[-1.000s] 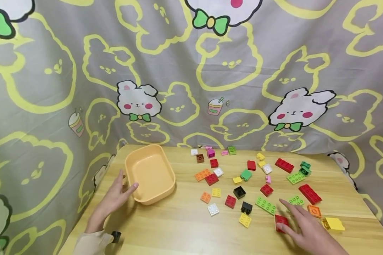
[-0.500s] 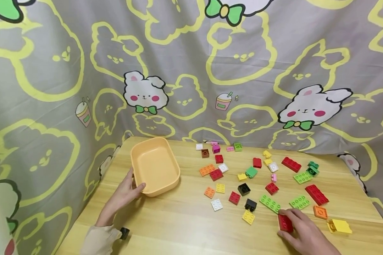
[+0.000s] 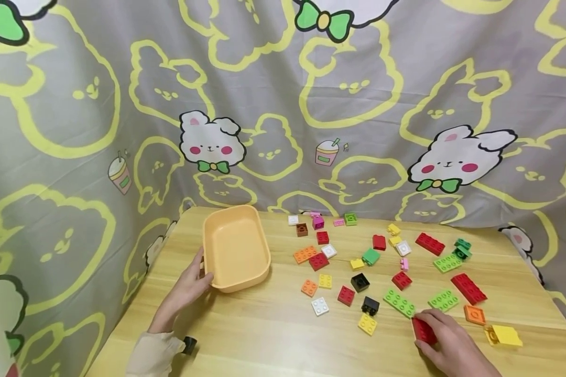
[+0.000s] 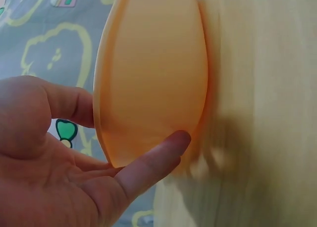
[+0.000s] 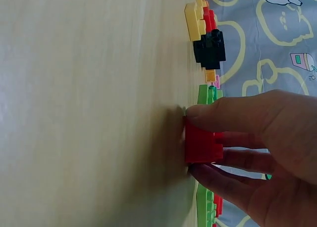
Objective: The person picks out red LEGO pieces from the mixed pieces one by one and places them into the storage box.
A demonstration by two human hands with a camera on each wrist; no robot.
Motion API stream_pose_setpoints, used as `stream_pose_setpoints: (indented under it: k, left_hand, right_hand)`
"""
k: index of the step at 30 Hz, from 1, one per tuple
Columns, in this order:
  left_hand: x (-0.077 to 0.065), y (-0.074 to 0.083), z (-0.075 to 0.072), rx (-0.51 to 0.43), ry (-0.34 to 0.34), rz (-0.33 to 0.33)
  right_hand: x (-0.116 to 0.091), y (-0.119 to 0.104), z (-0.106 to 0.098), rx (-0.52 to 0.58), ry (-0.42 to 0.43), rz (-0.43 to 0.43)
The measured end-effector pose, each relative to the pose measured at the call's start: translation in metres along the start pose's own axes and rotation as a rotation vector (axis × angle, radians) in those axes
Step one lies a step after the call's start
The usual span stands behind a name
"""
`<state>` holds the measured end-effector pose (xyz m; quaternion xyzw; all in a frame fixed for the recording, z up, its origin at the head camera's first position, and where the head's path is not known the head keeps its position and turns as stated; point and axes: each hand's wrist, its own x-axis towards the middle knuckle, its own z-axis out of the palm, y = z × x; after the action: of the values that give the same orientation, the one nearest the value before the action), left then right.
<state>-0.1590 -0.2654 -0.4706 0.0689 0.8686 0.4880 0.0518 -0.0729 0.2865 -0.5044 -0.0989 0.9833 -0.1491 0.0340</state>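
My left hand grips the near left corner of a pale orange plastic tray. In the left wrist view, the thumb and fingers spread around the tray's wall, touching its rim and side. Over at the front right, my right hand holds a red toy building brick that is low at the wooden tabletop. The right wrist view has this red brick between thumb and fingers, studs toward the palm. Part of the brick is hidden by the hand.
Loose building bricks lie across the middle and right of the table. Near the right hand are light green bricks, an orange brick and a yellow brick. A patterned curtain hangs behind and at the left.
The right hand has closed around the red brick, which it reached over before. The left hand has come into contact with the tray, which has shifted slightly to the right.
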Motion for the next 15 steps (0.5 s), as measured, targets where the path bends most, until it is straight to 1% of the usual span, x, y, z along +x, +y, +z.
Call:
stream_pose_setpoints:
  k: [4, 7, 12, 15]
  left_hand:
    - [0.008, 0.002, 0.0, 0.03, -0.027, -0.011]
    - [0.015, 0.002, 0.002, 0.043, -0.041, 0.005]
    - [0.029, 0.003, 0.009, 0.051, -0.058, 0.04]
    - [0.035, 0.006, 0.012, 0.055, -0.06, 0.029]
  right_hand:
    - [0.002, 0.0, -0.003, 0.001, -0.021, 0.007]
    - [0.003, 0.0, -0.004, -0.001, -0.019, 0.011]
    - [0.001, -0.003, -0.009, 0.003, 0.043, -0.008]
    - [0.003, -0.008, -0.012, 0.015, 0.097, -0.04]
